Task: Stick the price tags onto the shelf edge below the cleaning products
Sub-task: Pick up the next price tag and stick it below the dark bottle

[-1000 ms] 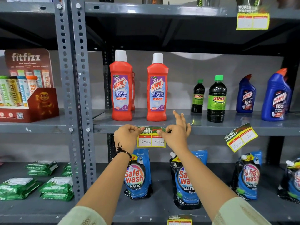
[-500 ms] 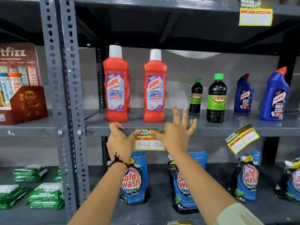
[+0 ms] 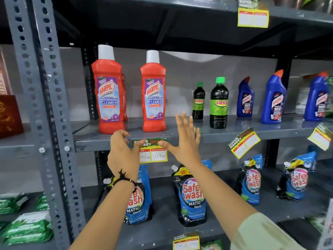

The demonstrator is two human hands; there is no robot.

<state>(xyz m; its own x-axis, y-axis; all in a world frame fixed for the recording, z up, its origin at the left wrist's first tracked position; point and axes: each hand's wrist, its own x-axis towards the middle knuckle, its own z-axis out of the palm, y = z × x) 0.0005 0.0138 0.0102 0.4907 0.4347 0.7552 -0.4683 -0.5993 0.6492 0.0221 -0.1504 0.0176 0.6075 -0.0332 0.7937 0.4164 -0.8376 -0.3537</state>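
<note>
A yellow, red and green price tag (image 3: 155,153) sits on the grey shelf edge (image 3: 212,137), below two red Harpic bottles (image 3: 153,92). My left hand (image 3: 122,152) presses its thumb on the tag's top left corner, other fingers curled over the shelf lip. My right hand (image 3: 185,139) presses its thumb on the tag's top right corner, fingers spread upward. Neither hand grips the tag. A second tag (image 3: 244,142) hangs tilted on the same edge further right, and a third (image 3: 320,137) at the far right.
Two dark Sunny bottles (image 3: 218,103) and blue Harpic bottles (image 3: 273,98) stand on the shelf. Safewash pouches (image 3: 191,195) fill the shelf below, green packs (image 3: 27,224) lie lower left. A perforated upright post (image 3: 45,114) stands at left. More tags (image 3: 253,16) hang on the shelf above.
The view has shifted right and closer. My right hand's fingers spread wider and rose above the shelf lip. Both thumbs stay on the tag's upper corners.
</note>
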